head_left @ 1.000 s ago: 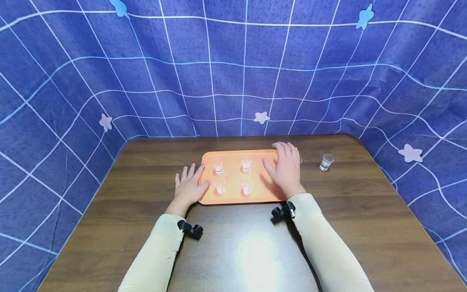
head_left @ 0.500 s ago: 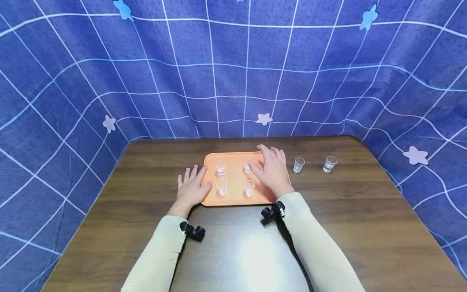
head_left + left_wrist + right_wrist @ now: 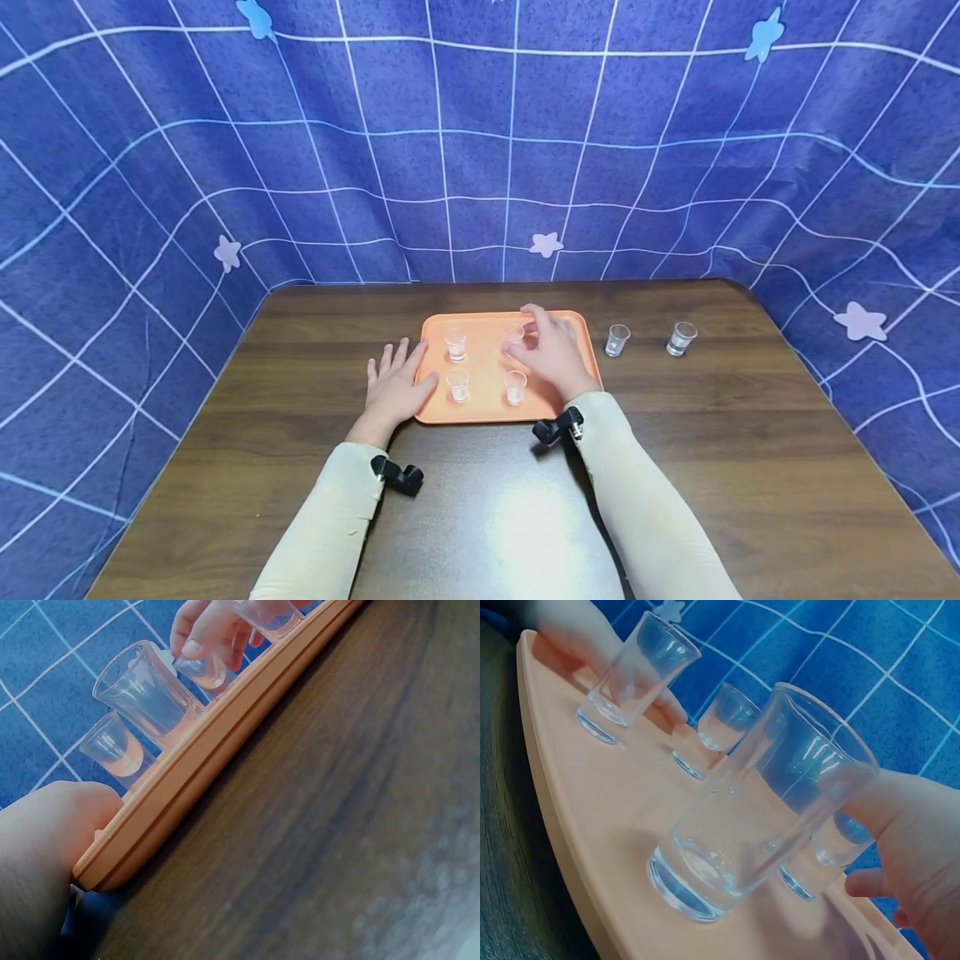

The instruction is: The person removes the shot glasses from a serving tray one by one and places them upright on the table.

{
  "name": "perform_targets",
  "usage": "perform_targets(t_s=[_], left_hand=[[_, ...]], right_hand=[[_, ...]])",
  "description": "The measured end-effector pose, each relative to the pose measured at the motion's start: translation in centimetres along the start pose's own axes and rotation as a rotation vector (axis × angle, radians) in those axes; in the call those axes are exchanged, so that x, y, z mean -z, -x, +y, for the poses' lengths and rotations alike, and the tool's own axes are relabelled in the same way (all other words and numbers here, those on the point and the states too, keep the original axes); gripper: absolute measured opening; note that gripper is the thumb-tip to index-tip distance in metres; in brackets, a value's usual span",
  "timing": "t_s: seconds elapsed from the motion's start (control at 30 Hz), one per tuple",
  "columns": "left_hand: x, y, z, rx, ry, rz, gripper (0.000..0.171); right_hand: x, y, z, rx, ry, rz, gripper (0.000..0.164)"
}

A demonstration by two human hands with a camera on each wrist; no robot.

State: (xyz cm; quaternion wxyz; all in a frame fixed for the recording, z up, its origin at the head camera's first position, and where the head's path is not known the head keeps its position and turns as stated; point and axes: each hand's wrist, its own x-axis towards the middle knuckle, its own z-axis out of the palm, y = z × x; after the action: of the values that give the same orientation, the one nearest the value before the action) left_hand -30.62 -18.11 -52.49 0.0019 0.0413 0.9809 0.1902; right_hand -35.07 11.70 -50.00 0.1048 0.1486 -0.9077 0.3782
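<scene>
An orange tray [image 3: 480, 408] on the table bears several clear shot glasses in two rows. My right hand [image 3: 557, 354] reaches over its right part, thumb and fingers bent around the back right shot glass [image 3: 513, 334]. In the right wrist view that glass [image 3: 799, 877] stands beside my fingers, partly behind the large front right glass [image 3: 742, 817]. My left hand [image 3: 393, 387] lies spread at the tray's left edge, thumb over the rim and fingers straight. The back left glass [image 3: 456, 345] and front left glass [image 3: 458, 386] stand upright near it.
Two more shot glasses, a nearer one [image 3: 617, 340] and a farther one [image 3: 681, 338], stand on the wooden table [image 3: 300, 358] right of the tray. A blue curtain [image 3: 480, 167] with white lines and stars hangs behind and around the table.
My right hand has moved left from the tray's right edge to the back right glass, and its fingers have bent around it. A glass beside the tray has come into sight. My left hand stays put.
</scene>
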Motion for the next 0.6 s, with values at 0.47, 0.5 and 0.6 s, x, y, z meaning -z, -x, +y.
perform_targets(t_s=[0.47,0.5,0.6], left_hand=[[0.29,0.16,0.24,-0.002,-0.002,-0.007,0.072],[0.28,0.15,0.25,-0.002,-0.003,-0.006,0.072],[0.22,0.08,0.23,-0.003,-0.002,-0.003,0.072]], right_hand=[[-0.32,0.05,-0.02,0.056,0.067,-0.036,0.056],[-0.35,0.05,0.0,0.063,0.074,-0.036,0.054],[-0.41,0.04,0.02,0.092,0.095,-0.032,0.048]])
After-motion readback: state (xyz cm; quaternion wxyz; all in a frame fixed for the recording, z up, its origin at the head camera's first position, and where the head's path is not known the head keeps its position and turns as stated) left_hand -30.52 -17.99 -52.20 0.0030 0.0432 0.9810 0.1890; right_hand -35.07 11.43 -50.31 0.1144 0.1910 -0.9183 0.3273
